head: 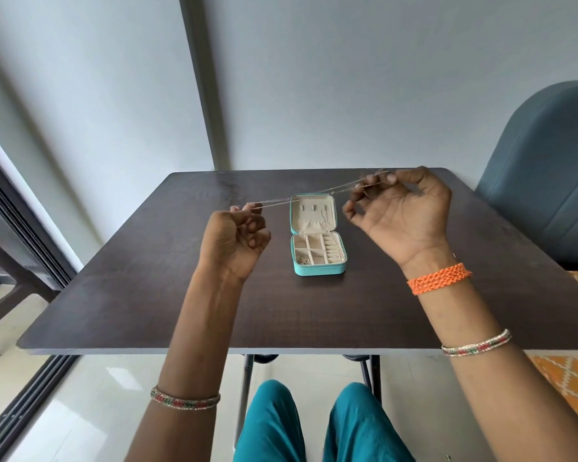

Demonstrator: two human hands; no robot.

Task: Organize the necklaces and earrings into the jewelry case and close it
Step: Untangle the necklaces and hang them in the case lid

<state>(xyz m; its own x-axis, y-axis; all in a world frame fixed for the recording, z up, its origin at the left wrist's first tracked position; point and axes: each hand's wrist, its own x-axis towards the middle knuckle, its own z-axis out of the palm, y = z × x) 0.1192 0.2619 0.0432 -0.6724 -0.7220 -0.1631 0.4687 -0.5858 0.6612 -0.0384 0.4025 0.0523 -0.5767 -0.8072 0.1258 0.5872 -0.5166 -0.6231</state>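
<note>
A thin silver necklace (pixel 307 195) is stretched taut in the air between my two raised hands. My left hand (pixel 236 243) pinches its left end, fingers curled. My right hand (pixel 399 211) pinches the right end between thumb and fingertips, palm toward me. Below the chain, a small turquoise jewelry case (pixel 317 269) lies open on the dark table (pixel 147 295), its lid (pixel 312 213) folded back. Its cream base has divided compartments; small jewelry pieces (pixel 303 260) sit in the front left one, and a chain lies along the right side.
A blue-grey chair (pixel 548 181) stands at the table's right. A sliding door frame (pixel 24 261) runs along the left. My knees in teal trousers (pixel 314 425) are under the near table edge. An orange patterned fabric (pixel 571 378) is at the right.
</note>
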